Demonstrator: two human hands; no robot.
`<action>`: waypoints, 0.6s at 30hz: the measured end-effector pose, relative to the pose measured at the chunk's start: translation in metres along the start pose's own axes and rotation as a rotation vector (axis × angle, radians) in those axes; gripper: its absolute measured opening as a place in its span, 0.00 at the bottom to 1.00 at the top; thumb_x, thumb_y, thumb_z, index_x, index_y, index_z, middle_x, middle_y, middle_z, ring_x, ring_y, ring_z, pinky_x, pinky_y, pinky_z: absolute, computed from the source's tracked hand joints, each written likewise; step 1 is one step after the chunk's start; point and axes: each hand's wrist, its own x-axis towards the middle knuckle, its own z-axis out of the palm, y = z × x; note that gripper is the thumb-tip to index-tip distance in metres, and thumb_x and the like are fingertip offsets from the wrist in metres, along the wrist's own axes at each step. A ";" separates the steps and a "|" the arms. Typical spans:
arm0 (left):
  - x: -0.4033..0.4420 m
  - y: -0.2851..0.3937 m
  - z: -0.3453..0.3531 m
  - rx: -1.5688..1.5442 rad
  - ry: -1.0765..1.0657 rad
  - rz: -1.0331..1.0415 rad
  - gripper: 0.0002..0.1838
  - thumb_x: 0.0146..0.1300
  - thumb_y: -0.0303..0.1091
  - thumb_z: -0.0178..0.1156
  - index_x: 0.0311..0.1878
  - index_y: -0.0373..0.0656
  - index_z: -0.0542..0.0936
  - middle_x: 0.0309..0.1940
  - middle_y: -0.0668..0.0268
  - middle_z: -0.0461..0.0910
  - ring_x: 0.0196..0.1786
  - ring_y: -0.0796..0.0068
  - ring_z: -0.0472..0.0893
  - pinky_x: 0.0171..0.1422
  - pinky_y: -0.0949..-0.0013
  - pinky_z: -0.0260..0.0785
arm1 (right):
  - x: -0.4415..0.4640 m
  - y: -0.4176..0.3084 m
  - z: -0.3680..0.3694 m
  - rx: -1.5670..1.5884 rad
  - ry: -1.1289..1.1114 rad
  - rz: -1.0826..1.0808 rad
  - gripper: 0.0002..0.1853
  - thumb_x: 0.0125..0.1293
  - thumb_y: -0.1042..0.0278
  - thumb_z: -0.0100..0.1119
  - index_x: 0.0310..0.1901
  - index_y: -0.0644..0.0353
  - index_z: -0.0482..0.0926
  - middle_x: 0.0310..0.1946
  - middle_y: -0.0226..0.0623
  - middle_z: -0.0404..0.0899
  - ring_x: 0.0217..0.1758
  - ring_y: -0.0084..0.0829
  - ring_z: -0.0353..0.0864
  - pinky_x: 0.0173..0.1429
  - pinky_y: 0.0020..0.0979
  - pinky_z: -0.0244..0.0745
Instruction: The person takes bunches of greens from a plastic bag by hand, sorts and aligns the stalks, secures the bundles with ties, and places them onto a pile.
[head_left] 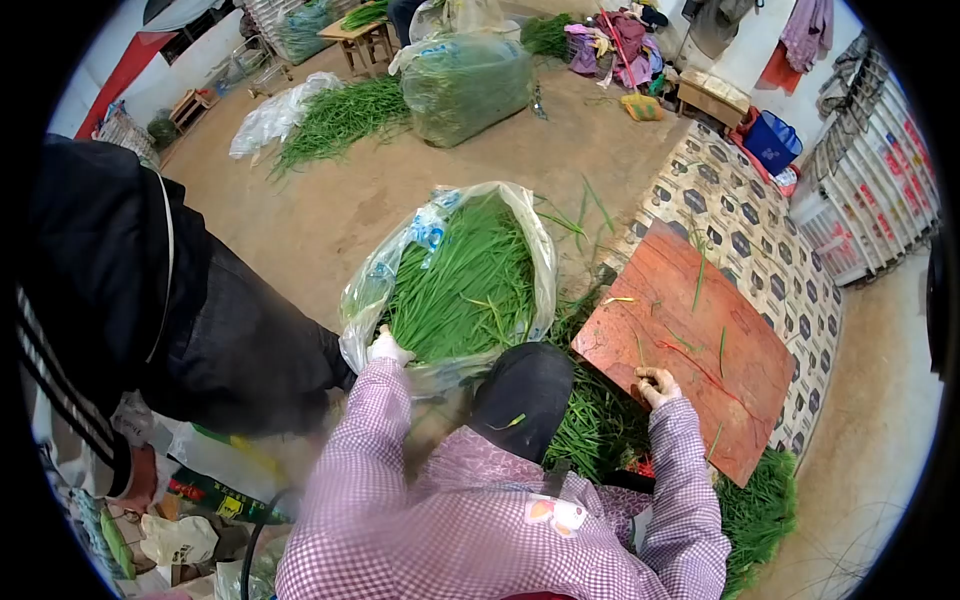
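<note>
Brown floor (600, 130); open plastic bag (543, 265) of long greens (455, 280) by the knee. Left hand (390, 348) at near-left rim, grip unclear; right hand (658, 386) curled at red board (720, 350) edge, pinch unclear. Greens likely light, limp, bruisable; take bag by rim.

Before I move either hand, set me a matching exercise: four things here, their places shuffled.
1. Left hand
2. Right hand
3. Reddish board
4. Blue container

A. Partly over the patterned mat
B. Near the stacked white crates
C. At the rim of the open plastic bag
D. By the board's edge

Pairs: 1-C, 2-D, 3-A, 4-B
</note>
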 end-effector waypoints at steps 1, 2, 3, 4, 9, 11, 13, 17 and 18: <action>0.004 -0.002 -0.005 -0.008 -0.030 0.057 0.52 0.40 0.47 0.76 0.67 0.41 0.59 0.56 0.54 0.77 0.57 0.61 0.78 0.64 0.64 0.68 | 0.003 -0.017 0.000 0.168 -0.022 0.145 0.21 0.66 0.72 0.55 0.61 0.61 0.71 0.44 0.42 0.79 0.38 0.26 0.79 0.48 0.32 0.79; 0.008 -0.005 -0.010 -0.019 -0.060 0.112 0.48 0.39 0.48 0.77 0.63 0.37 0.67 0.55 0.54 0.77 0.57 0.61 0.78 0.64 0.64 0.67 | 0.009 -0.036 -0.001 0.334 -0.049 0.289 0.19 0.66 0.73 0.54 0.59 0.63 0.72 0.42 0.42 0.80 0.38 0.25 0.78 0.47 0.32 0.78; 0.020 0.016 0.028 -0.073 -0.109 0.146 0.48 0.39 0.48 0.77 0.63 0.37 0.67 0.55 0.54 0.77 0.57 0.61 0.78 0.64 0.64 0.67 | 0.010 -0.067 -0.033 0.076 -0.018 0.184 0.20 0.67 0.70 0.54 0.60 0.63 0.70 0.48 0.43 0.77 0.42 0.27 0.78 0.49 0.32 0.78; 0.028 0.005 0.050 -0.108 -0.147 0.163 0.49 0.37 0.48 0.78 0.62 0.36 0.68 0.56 0.53 0.76 0.58 0.60 0.77 0.64 0.64 0.67 | 0.003 -0.100 -0.032 -0.128 -0.037 0.100 0.21 0.68 0.67 0.53 0.61 0.64 0.69 0.54 0.44 0.74 0.45 0.29 0.78 0.51 0.32 0.78; 0.041 -0.019 0.002 -0.050 -0.212 0.184 0.61 0.35 0.48 0.78 0.71 0.35 0.55 0.61 0.51 0.71 0.63 0.60 0.72 0.67 0.65 0.65 | 0.019 -0.262 0.103 0.497 -0.380 -0.067 0.22 0.67 0.65 0.54 0.61 0.60 0.71 0.51 0.37 0.79 0.41 0.22 0.78 0.40 0.22 0.72; 0.037 -0.026 0.009 -0.049 -0.217 0.188 0.62 0.35 0.49 0.77 0.72 0.35 0.54 0.61 0.50 0.71 0.63 0.59 0.72 0.67 0.66 0.64 | 0.014 -0.293 0.169 0.596 -0.400 0.033 0.28 0.64 0.58 0.58 0.64 0.61 0.68 0.57 0.43 0.74 0.54 0.37 0.76 0.56 0.39 0.70; 0.032 -0.023 0.020 -0.047 -0.215 0.218 0.64 0.36 0.52 0.76 0.73 0.35 0.51 0.62 0.49 0.71 0.64 0.59 0.72 0.68 0.67 0.63 | 0.040 -0.264 0.241 0.647 -0.428 0.278 0.37 0.61 0.58 0.63 0.69 0.62 0.59 0.62 0.46 0.69 0.61 0.43 0.71 0.62 0.43 0.67; -0.003 -0.013 0.003 -0.143 -0.209 0.200 0.58 0.39 0.49 0.75 0.72 0.40 0.55 0.57 0.51 0.75 0.59 0.59 0.76 0.64 0.65 0.68 | 0.048 -0.203 0.342 0.646 -0.590 0.624 0.43 0.63 0.57 0.60 0.71 0.66 0.48 0.74 0.55 0.41 0.76 0.56 0.42 0.76 0.50 0.45; -0.018 -0.009 -0.015 -0.167 -0.265 0.171 0.56 0.41 0.47 0.75 0.72 0.43 0.55 0.57 0.52 0.76 0.59 0.59 0.77 0.64 0.63 0.67 | 0.046 -0.190 0.363 0.633 -0.553 0.690 0.44 0.62 0.57 0.62 0.71 0.66 0.48 0.74 0.55 0.41 0.76 0.56 0.42 0.76 0.50 0.45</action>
